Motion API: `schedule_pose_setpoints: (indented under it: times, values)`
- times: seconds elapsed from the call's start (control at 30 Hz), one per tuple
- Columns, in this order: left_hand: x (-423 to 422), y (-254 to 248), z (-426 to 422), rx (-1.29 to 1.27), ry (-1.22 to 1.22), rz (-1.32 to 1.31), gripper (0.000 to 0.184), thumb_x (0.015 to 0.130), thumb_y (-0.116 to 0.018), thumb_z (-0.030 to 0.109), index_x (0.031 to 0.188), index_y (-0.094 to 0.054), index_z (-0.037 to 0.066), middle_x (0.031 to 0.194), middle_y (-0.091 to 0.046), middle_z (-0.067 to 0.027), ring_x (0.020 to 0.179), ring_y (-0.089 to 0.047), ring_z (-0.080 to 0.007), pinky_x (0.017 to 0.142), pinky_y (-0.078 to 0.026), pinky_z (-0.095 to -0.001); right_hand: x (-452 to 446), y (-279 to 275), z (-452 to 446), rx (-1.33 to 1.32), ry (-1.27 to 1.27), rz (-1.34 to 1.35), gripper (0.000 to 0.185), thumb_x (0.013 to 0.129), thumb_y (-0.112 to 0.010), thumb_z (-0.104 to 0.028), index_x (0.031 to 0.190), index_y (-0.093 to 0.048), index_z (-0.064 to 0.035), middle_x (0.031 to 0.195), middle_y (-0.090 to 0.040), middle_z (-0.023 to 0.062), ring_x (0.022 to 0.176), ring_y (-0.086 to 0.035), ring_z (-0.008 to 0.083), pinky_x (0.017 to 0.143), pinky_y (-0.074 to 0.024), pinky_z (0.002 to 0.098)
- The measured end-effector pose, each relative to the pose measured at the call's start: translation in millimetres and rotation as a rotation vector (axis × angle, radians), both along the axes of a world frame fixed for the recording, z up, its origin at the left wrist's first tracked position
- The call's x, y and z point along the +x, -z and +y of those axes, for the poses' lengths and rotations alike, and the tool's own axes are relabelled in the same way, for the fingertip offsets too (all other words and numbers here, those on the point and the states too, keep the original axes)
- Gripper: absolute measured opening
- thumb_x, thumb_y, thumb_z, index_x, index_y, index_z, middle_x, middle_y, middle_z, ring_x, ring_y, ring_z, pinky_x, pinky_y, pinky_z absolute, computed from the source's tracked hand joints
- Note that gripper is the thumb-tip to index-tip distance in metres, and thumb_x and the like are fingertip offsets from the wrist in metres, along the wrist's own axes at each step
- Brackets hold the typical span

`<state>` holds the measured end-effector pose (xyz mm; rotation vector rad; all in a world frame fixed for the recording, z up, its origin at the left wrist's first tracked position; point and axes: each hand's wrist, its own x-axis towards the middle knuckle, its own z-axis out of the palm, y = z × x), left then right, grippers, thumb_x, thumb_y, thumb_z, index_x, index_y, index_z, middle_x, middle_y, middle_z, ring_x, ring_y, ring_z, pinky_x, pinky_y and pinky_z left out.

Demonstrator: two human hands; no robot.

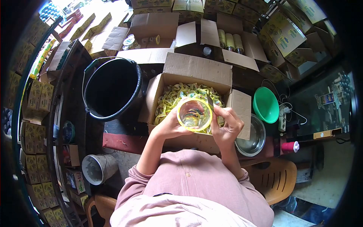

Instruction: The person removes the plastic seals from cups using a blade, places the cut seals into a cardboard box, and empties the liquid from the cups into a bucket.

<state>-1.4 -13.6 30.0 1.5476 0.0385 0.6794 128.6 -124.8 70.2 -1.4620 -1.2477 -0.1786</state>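
My left hand (171, 123) is wrapped around a clear plastic cup (194, 115) with a yellow rim, its open mouth tilted up towards me. In my right hand (227, 124) is a knife (210, 100), its dark narrow blade pointing away from me beside the cup's right rim. The handle is mostly hidden by my fingers. Below both hands stands an open cardboard box (198, 70), filled with a heap of yellow and clear plastic strips (170, 99).
Left of the box is a black bucket (138, 81). A green bowl (266, 105) and a metal bowl (261, 142) sit to the right. Behind stand open cartons, one with cups (130, 42), another with stacked yellow rolls (229, 41). A grey bucket (94, 170) is lower left.
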Motion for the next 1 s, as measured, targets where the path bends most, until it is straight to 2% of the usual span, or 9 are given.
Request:
schedule_pose_setpoints:
  times: [0.3, 0.4, 0.5, 0.53, 0.63, 1.0]
  values:
    - [0.6, 7.2, 2.8, -0.034, 0.074, 0.019, 0.074, 0.060, -0.075, 0.012, 0.122, -0.035, 0.002, 0.112, -0.047, -0.0096, 0.106, -0.047, -0.0190, 0.095, -0.035, -0.0324, 2.3, 2.0, 2.4, 0.017, -0.062, 0.032, 0.026, 0.063, -0.066, 0.009, 0.087, -0.065, -0.0025, 0.072, -0.062, 0.0086, 0.063, -0.062, 0.0161, 0.057, -0.0483, 0.0253]
    - [4.3, 0.9, -3.3, -0.239, 0.106, -0.076, 0.072, 0.064, -0.072, 0.010, 0.124, -0.032, 0.003, 0.113, -0.045, -0.0109, 0.108, -0.046, -0.0194, 0.095, -0.036, -0.0333, -1.0, 4.4, 3.0, 0.038, 0.022, 0.087, 0.021, 0.065, -0.066, 0.008, 0.084, -0.065, -0.0008, 0.072, -0.063, 0.0092, 0.063, -0.062, 0.0159, 0.057, -0.0482, 0.0252]
    - [9.9, 4.6, 0.2, -0.106, -0.024, -0.113, 0.070, 0.067, -0.069, 0.008, 0.126, -0.029, 0.004, 0.115, -0.044, -0.0119, 0.110, -0.045, -0.0203, 0.095, -0.036, -0.0345, -1.7, 5.6, 2.0, 0.052, 0.091, 0.062, 0.016, 0.066, -0.066, 0.006, 0.081, -0.063, -0.0001, 0.072, -0.063, 0.0093, 0.062, -0.062, 0.0162, 0.057, -0.0481, 0.0255]
    - [9.6, 3.9, -1.3, -0.107, -0.033, -0.164, 0.065, 0.072, -0.064, 0.006, 0.126, -0.029, 0.004, 0.117, -0.043, -0.0123, 0.111, -0.044, -0.0215, 0.095, -0.036, -0.0348, -2.4, 5.9, 1.2, 0.056, 0.103, 0.058, 0.016, 0.066, -0.066, 0.005, 0.081, -0.063, -0.0004, 0.072, -0.062, 0.0091, 0.062, -0.062, 0.0164, 0.057, -0.0482, 0.0257]
    - [8.6, 3.4, -5.1, -0.232, -0.063, -0.191, 0.062, 0.074, -0.061, 0.007, 0.127, -0.028, 0.004, 0.118, -0.042, -0.0127, 0.112, -0.043, -0.0226, 0.095, -0.036, -0.0347, -6.6, 7.7, -2.5, 0.064, 0.125, 0.043, 0.016, 0.067, -0.066, 0.004, 0.082, -0.063, -0.0015, 0.071, -0.062, 0.0086, 0.063, -0.062, 0.0172, 0.057, -0.0486, 0.0265]
    - [5.0, -1.9, -5.0, 0.062, -0.214, -0.073, 0.066, 0.074, -0.059, 0.007, 0.127, -0.020, 0.005, 0.118, -0.038, -0.0126, 0.110, -0.041, -0.0225, 0.093, -0.036, -0.0346, -10.8, 9.1, -0.5, 0.055, 0.117, -0.057, 0.019, 0.067, -0.067, 0.003, 0.085, -0.064, -0.0037, 0.072, -0.061, 0.0089, 0.064, -0.062, 0.0185, 0.057, -0.0494, 0.0274]
